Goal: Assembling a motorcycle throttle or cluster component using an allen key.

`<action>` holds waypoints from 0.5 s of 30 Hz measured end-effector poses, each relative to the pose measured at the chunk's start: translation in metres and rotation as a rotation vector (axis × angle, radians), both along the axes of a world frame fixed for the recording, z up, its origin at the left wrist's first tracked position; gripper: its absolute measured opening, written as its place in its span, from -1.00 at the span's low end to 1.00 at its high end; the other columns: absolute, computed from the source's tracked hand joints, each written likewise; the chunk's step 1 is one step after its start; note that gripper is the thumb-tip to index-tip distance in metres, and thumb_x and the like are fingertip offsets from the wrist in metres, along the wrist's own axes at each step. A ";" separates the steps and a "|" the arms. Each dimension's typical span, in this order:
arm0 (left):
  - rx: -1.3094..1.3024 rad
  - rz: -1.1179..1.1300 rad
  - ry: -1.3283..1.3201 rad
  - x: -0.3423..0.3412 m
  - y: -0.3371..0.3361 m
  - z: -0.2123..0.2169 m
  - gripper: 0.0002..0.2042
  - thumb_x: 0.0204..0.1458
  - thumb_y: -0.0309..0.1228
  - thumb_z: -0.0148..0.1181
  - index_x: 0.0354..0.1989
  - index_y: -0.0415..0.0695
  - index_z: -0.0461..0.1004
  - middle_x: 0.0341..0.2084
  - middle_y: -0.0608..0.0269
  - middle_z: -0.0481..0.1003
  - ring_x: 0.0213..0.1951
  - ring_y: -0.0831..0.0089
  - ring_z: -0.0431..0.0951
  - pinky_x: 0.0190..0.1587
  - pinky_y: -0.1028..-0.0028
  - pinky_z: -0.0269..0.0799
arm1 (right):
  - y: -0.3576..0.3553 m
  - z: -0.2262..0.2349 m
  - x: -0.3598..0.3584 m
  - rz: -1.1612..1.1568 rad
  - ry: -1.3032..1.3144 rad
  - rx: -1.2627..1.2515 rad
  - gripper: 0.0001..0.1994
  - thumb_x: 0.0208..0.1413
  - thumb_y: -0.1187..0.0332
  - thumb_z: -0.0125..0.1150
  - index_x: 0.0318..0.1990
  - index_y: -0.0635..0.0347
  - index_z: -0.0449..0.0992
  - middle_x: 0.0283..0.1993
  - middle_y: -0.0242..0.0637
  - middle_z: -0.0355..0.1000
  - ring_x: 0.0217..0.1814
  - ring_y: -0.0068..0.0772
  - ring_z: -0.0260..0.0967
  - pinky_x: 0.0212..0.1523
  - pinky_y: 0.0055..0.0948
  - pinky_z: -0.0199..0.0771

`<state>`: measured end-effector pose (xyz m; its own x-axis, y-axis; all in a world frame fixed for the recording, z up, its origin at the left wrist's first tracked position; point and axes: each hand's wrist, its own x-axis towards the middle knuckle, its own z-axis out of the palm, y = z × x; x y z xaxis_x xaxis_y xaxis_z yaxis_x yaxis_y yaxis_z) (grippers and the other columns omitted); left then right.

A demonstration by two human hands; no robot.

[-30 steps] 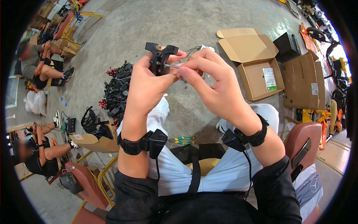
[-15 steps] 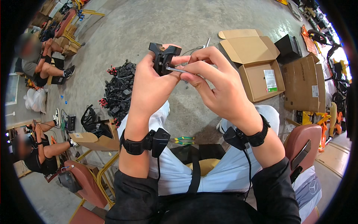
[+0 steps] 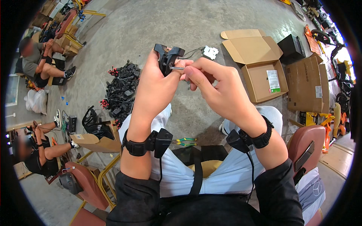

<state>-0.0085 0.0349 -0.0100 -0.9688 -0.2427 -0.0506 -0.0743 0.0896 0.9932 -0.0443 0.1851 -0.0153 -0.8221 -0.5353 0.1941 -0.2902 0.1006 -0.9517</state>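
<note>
The left hand [image 3: 156,84] grips a black plastic part [image 3: 167,58]; the right hand [image 3: 222,90] pinches a thin metal tool [image 3: 177,68] into it (best kept straight, I'd say).

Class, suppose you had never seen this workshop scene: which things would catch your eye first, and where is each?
At the centre, the left hand grips a small black plastic part while the right hand presses a thin metal tool into it. On the concrete floor to the left lies a heap of similar black parts, and to the right stands an open cardboard box.
</note>
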 end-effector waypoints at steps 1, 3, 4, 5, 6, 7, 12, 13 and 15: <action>0.000 0.000 -0.001 0.000 0.000 0.000 -0.73 0.03 -0.50 0.13 -0.13 -0.30 0.27 -0.35 0.17 0.50 -0.31 0.55 0.51 -0.29 0.55 0.48 | 0.001 0.002 0.001 0.000 -0.001 0.000 -0.79 0.15 0.28 0.10 -0.30 0.26 0.52 -0.57 -0.26 0.41 -0.61 -0.55 0.33 -0.58 -0.51 0.30; -0.218 0.048 -0.056 0.000 0.001 0.002 -0.79 0.03 -0.47 0.13 -0.22 -0.33 0.33 -0.37 0.16 0.51 -0.36 0.55 0.51 -0.29 0.55 0.44 | 0.002 0.013 0.000 0.038 -0.393 0.038 -0.74 0.19 0.24 0.06 -0.34 0.30 0.49 -0.61 -0.28 0.41 -0.66 -0.63 0.32 -0.64 -0.52 0.27; -0.217 0.048 -0.056 0.000 0.002 0.002 -0.79 0.03 -0.47 0.13 -0.22 -0.33 0.33 -0.37 0.16 0.51 -0.36 0.55 0.51 -0.29 0.55 0.44 | 0.003 0.018 -0.001 0.037 -0.394 0.039 -0.74 0.19 0.24 0.06 -0.34 0.30 0.49 -0.61 -0.28 0.41 -0.66 -0.63 0.32 -0.64 -0.52 0.27; -0.180 0.043 -0.068 0.000 0.003 0.004 -0.80 0.03 -0.46 0.14 -0.25 -0.34 0.35 -0.39 0.17 0.51 -0.38 0.55 0.51 -0.30 0.55 0.44 | 0.004 0.023 -0.002 0.076 -0.542 0.010 -0.72 0.20 0.22 0.05 -0.34 0.30 0.49 -0.63 -0.30 0.40 -0.66 -0.64 0.34 -0.64 -0.52 0.27; -0.142 0.039 -0.079 0.000 0.003 0.005 -0.81 0.04 -0.45 0.14 -0.29 -0.35 0.37 -0.42 0.18 0.51 -0.40 0.56 0.51 -0.31 0.54 0.45 | 0.005 0.025 -0.002 0.114 -0.691 -0.019 -0.70 0.21 0.20 0.04 -0.35 0.31 0.48 -0.65 -0.32 0.38 -0.66 -0.66 0.35 -0.65 -0.52 0.28; -0.142 0.039 -0.080 0.000 0.003 0.006 -0.81 0.04 -0.45 0.14 -0.29 -0.35 0.37 -0.42 0.18 0.51 -0.40 0.56 0.51 -0.31 0.54 0.45 | 0.005 0.025 -0.002 0.115 -0.692 -0.019 -0.70 0.21 0.20 0.04 -0.35 0.31 0.48 -0.65 -0.32 0.38 -0.66 -0.66 0.35 -0.65 -0.52 0.28; -0.052 0.029 -0.136 -0.001 0.002 0.006 -0.83 0.04 -0.46 0.12 -0.30 -0.34 0.36 -0.48 0.18 0.50 -0.45 0.50 0.55 -0.45 0.51 0.51 | -0.002 -0.002 0.002 -0.091 0.366 0.123 -0.84 0.09 0.31 0.15 -0.33 0.22 0.51 -0.58 -0.26 0.39 -0.59 -0.39 0.39 -0.59 -0.47 0.31; -0.052 0.031 -0.137 -0.001 0.002 0.006 -0.83 0.04 -0.46 0.12 -0.30 -0.34 0.36 -0.48 0.18 0.50 -0.45 0.50 0.55 -0.45 0.51 0.51 | -0.002 -0.006 0.001 -0.090 0.365 0.122 -0.84 0.09 0.31 0.15 -0.33 0.22 0.51 -0.58 -0.26 0.39 -0.59 -0.39 0.39 -0.59 -0.47 0.31; 0.023 0.037 -0.190 -0.002 0.002 0.010 -0.84 0.05 -0.46 0.11 -0.30 -0.32 0.36 -0.51 0.17 0.50 -0.49 0.45 0.56 -0.51 0.47 0.53 | -0.001 -0.006 -0.005 -0.116 0.635 0.096 -0.87 0.03 0.35 0.19 -0.32 0.20 0.52 -0.53 -0.25 0.40 -0.58 -0.25 0.33 -0.54 -0.44 0.32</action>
<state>-0.0105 0.0367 0.0005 -0.9317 -0.2750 -0.2372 -0.2631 0.0607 0.9629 -0.0497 0.1844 -0.0212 -0.6163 -0.4894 0.6170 -0.7755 0.2408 -0.5836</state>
